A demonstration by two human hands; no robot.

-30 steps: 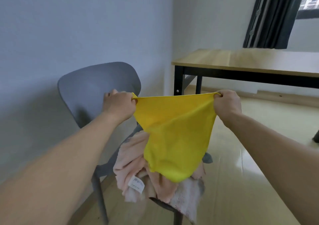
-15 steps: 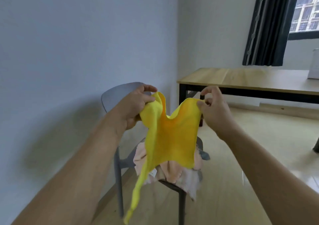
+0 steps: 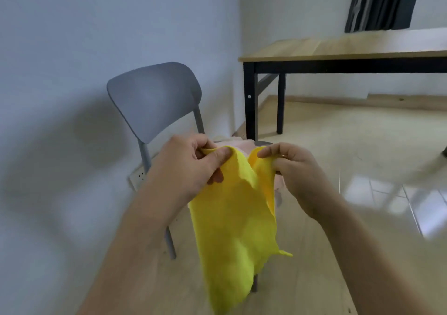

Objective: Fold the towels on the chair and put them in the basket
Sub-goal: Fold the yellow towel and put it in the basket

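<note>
A yellow towel (image 3: 237,230) hangs folded lengthwise in front of the grey chair (image 3: 154,99). My left hand (image 3: 193,167) pinches one top corner between thumb and fingers. My right hand (image 3: 292,169) pinches the other top corner, close beside the left. Between and behind my hands a pink towel (image 3: 239,144) peeks out on the chair seat, mostly hidden. No basket is in view.
A wooden table with black legs (image 3: 338,48) stands at the right, near the chair. A white wall (image 3: 96,24) runs behind the chair, with a socket (image 3: 137,177) low on it. Light wooden floor (image 3: 362,157) spreads to the right. A dark curtain (image 3: 382,2) hangs at the back.
My hands have come together, bringing the towel's two top corners close, and lowered in front of the seat. The towel now hangs doubled and narrow instead of spread wide.
</note>
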